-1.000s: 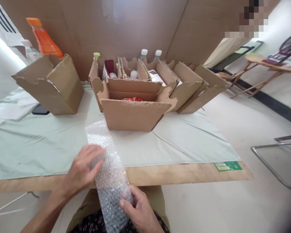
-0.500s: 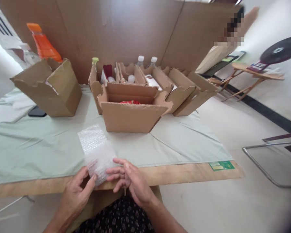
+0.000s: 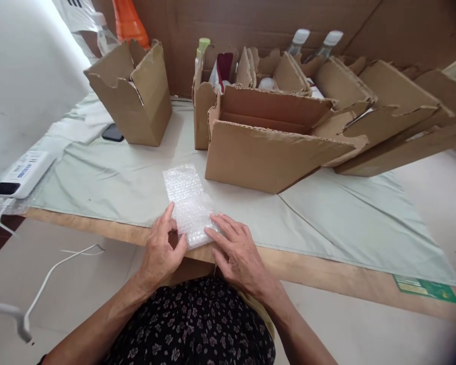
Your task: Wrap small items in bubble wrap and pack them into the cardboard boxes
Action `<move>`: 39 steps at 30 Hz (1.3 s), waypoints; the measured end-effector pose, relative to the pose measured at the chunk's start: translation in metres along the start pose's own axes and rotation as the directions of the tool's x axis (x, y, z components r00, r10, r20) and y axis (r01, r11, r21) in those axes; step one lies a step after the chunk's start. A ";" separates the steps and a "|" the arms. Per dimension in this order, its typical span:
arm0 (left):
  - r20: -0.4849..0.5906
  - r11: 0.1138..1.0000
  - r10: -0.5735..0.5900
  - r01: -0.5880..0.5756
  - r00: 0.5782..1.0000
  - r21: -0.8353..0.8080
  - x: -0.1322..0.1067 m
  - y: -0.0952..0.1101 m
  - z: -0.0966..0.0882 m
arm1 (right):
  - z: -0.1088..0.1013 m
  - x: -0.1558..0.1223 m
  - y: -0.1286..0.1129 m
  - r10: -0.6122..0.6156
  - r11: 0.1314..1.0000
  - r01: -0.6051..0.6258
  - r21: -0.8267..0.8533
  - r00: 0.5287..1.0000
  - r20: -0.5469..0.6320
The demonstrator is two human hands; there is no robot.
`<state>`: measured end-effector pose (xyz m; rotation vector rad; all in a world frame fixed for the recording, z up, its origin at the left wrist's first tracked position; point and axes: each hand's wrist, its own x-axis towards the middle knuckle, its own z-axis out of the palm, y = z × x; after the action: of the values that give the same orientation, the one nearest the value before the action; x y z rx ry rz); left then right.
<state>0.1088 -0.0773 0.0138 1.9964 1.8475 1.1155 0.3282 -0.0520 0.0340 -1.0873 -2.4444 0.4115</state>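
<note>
A clear bubble wrap bag (image 3: 188,195) lies on the pale green cloth at the table's front edge, its lower half looking doubled or folded. My left hand (image 3: 161,248) is at its left side, thumb and index finger spread apart and touching its edge. My right hand (image 3: 237,248) rests with fingers outstretched on its lower right corner. Anything inside the wrap is too faint to make out. Just beyond it stands a cardboard box (image 3: 273,157) with a slanted side, its inside mostly hidden.
Several cut cardboard boxes (image 3: 342,81) stand in a row behind, some holding bottles. Another box (image 3: 150,101) is at the left, near an orange bottle (image 3: 131,23) and a dark phone (image 3: 113,133). A white device (image 3: 25,172) with a cable sits at the left edge.
My right hand has come down from above the bubble wrap bag onto its corner. My left hand stays at its left side. The view has turned left and downward.
</note>
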 end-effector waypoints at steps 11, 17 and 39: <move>-0.006 0.968 0.239 -0.238 0.971 0.077 -0.007 -0.003 -0.021 | 0.002 0.010 0.015 -0.100 0.995 0.100 0.009 0.995 0.012; 0.016 0.950 0.278 -0.272 0.961 -0.150 -0.013 0.001 -0.016 | -0.009 0.018 0.017 -0.091 0.985 0.084 0.152 0.995 0.040; 0.029 0.970 0.234 -0.232 0.972 -0.066 -0.007 0.001 -0.021 | -0.011 0.024 0.008 -0.035 0.988 0.023 0.155 0.997 0.072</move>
<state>0.0964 -0.0910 0.0265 2.2257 1.5703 1.1722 0.3242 -0.0281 0.0466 -0.9871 -2.4435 0.6308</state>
